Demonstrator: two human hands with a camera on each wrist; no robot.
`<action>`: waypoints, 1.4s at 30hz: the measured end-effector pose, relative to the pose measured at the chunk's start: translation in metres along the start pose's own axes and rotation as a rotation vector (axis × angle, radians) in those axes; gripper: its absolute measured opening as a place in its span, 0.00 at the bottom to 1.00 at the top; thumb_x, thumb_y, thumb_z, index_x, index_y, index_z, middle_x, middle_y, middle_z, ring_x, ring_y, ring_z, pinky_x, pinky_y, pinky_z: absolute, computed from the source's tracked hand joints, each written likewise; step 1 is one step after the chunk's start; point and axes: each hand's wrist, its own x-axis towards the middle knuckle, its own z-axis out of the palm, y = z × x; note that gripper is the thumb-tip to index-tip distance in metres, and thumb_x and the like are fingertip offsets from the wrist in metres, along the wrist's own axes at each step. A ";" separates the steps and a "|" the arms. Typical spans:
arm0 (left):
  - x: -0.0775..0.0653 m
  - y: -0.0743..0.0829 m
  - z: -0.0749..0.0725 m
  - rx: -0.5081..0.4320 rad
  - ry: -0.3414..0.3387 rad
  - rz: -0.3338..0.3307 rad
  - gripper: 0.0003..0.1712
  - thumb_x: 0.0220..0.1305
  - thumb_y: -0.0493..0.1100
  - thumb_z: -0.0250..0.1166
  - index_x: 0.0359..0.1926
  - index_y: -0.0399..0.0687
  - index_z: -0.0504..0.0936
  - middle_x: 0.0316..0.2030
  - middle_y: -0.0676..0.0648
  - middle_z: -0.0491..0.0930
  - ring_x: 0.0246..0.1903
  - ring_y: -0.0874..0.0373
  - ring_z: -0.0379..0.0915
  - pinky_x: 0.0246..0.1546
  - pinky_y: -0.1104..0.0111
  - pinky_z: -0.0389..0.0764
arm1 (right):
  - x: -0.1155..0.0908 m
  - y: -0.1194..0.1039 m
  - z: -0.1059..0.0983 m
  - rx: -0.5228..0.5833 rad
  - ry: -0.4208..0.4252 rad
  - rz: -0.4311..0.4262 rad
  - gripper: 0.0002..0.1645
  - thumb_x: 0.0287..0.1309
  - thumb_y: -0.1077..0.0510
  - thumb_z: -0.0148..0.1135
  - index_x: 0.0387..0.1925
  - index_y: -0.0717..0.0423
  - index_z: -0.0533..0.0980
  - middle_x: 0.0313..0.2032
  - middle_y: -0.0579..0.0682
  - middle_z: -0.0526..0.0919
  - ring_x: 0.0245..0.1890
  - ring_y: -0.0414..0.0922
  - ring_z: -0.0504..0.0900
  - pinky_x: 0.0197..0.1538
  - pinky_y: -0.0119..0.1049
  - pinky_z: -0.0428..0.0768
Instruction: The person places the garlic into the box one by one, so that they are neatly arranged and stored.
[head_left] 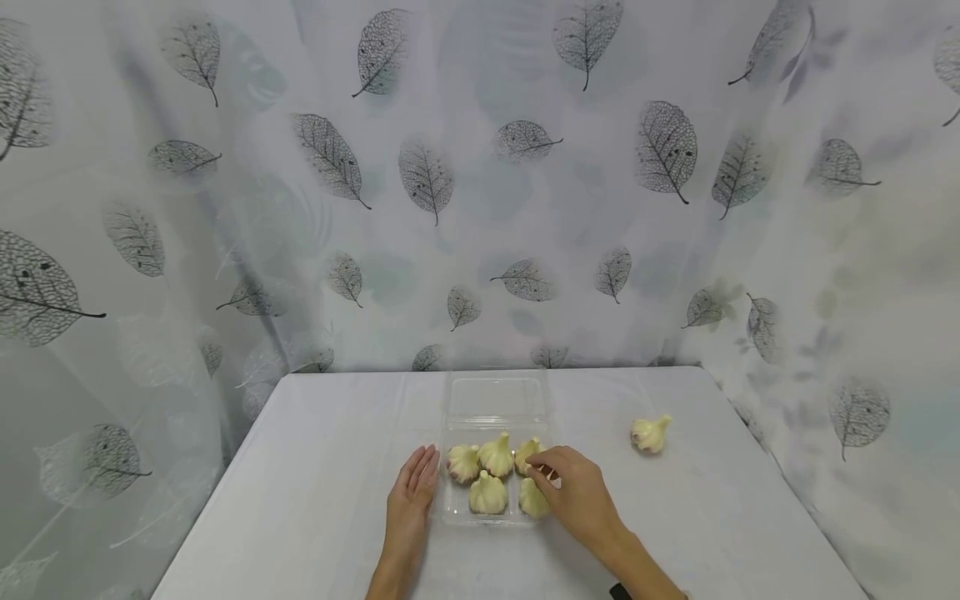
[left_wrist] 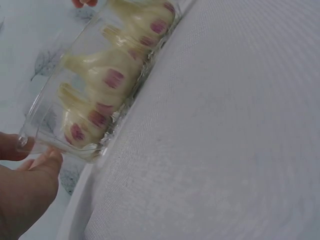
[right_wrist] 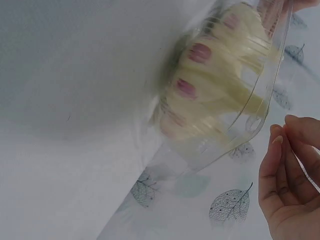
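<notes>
A clear plastic clamshell box (head_left: pixel 480 518) stands on the table with several garlic bulbs (head_left: pixel 487 493) in it. Its lid (head_left: pixel 498 398) is folded back behind it. My left hand (head_left: pixel 408 504) rests along the box's left side with straight fingers, and its fingertips touch the wall. Over the box's right part is my right hand (head_left: pixel 579 493), thumb and fingertips close together. The right wrist view shows nothing between those fingertips, just above the rim. Below them, my right hand partly covers the front right bulb (head_left: pixel 532 500).
A single garlic bulb (head_left: pixel 649 434) lies on the white table (head_left: pixel 322 475), to the right of the box. Behind and on both sides hangs a leaf-patterned curtain (head_left: pixel 480 192). The table's back edge runs close behind the lid.
</notes>
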 end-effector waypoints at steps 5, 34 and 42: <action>0.000 -0.001 -0.001 -0.004 -0.017 0.019 0.35 0.80 0.32 0.53 0.80 0.32 0.51 0.78 0.33 0.57 0.78 0.43 0.53 0.71 0.75 0.67 | 0.000 0.013 -0.010 -0.051 0.062 0.008 0.17 0.46 0.71 0.82 0.38 0.54 0.88 0.35 0.44 0.88 0.32 0.35 0.84 0.33 0.32 0.88; 0.000 -0.003 -0.001 0.001 -0.016 0.024 0.35 0.80 0.35 0.55 0.80 0.33 0.53 0.78 0.33 0.58 0.78 0.43 0.55 0.70 0.77 0.68 | -0.010 0.111 -0.060 -0.218 0.225 0.237 0.10 0.54 0.67 0.77 0.40 0.57 0.88 0.38 0.54 0.89 0.35 0.53 0.84 0.32 0.51 0.85; 0.000 -0.002 -0.001 -0.021 -0.013 0.008 0.35 0.80 0.35 0.56 0.80 0.34 0.52 0.78 0.33 0.58 0.78 0.44 0.54 0.71 0.76 0.67 | -0.015 0.133 -0.068 -0.213 0.262 0.349 0.13 0.55 0.66 0.75 0.43 0.63 0.87 0.48 0.62 0.85 0.49 0.64 0.76 0.44 0.63 0.81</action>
